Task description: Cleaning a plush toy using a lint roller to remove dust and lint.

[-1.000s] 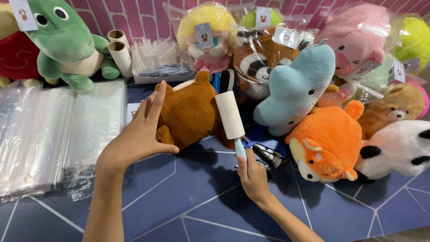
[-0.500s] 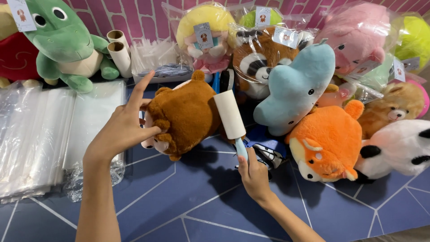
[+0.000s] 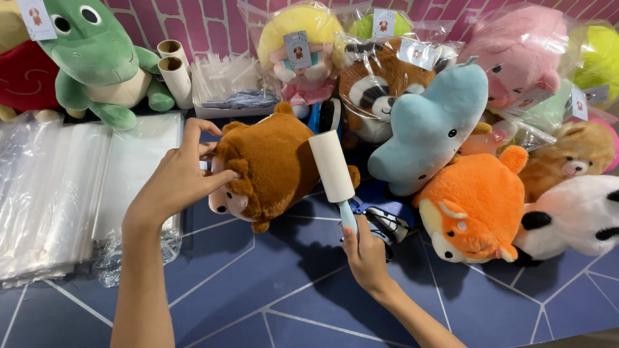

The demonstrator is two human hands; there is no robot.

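So the brown plush bear [image 3: 274, 164] is lying on its side in the middle of the blue table [image 3: 271, 290], face tipped down toward the near left. The left hand [image 3: 177, 177] is gripping it at the head end, fingers [image 3: 216, 180] curled around the ear and cheek area with the index finger lifted up a bit. Looks to me like that grip is there to pin the toy so it isn't sliding around under the roller.

The right hand [image 3: 364, 251] is wrapped closed around the light blue handle of a lint roller [image 3: 332, 167], and the white sticky barrel is pressing right against the bear's back side. Holding it low on the handle is probably giving a good angle for rolling along the fur.

Off on the left there's a stack of clear plastic bags [image 3: 71, 187] sitting flat within easy reach, and further back two cardboard tubes [image 3: 175, 71] are standing next to a green frog plush [image 3: 97, 55], which I'm guessing are spent roller cores.

On the right a whole pile of plushies is crowding in: a light blue one [image 3: 432, 125], an orange fox [image 3: 477, 203], a raccoon in a bag [image 3: 380, 87] and a pink one [image 3: 522, 48] at the far side. Several of the far ones are already bagged and tagged.
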